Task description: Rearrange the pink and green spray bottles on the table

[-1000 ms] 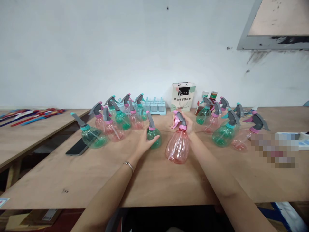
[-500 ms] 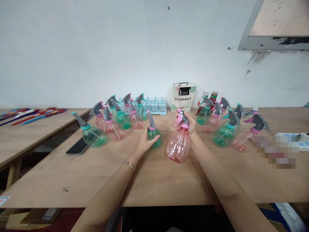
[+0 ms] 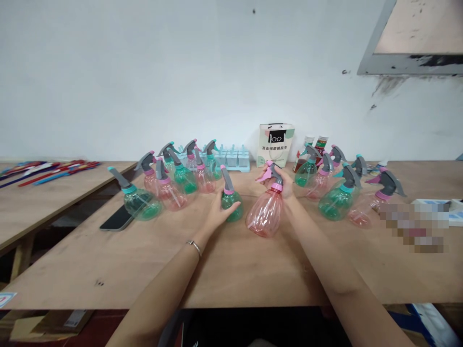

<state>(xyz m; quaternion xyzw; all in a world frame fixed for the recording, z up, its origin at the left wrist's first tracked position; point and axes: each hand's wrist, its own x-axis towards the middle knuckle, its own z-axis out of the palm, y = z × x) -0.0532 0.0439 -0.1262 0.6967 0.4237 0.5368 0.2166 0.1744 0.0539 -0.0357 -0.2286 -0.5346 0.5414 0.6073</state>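
Pink plastic, clear: the pink bottle (image 3: 263, 215) leans tilted just in front of the paper bag (image 3: 277, 144). Right hand (image 3: 286, 183) has fingers closed around its neck, under the grey trigger. Left hand (image 3: 217, 214) is curled around the green bottle (image 3: 232, 208), upright on the table (image 3: 231, 270), in front and left of the bag. Other bottles (image 3: 336, 202) cluster on both sides of the bag.

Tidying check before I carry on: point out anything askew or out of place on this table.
The pink bottle leans, its base swung left, gripped at the neck by the right hand. The green bottle in the left hand stands upright. A phone lies by the table's left edge. No spill shows.
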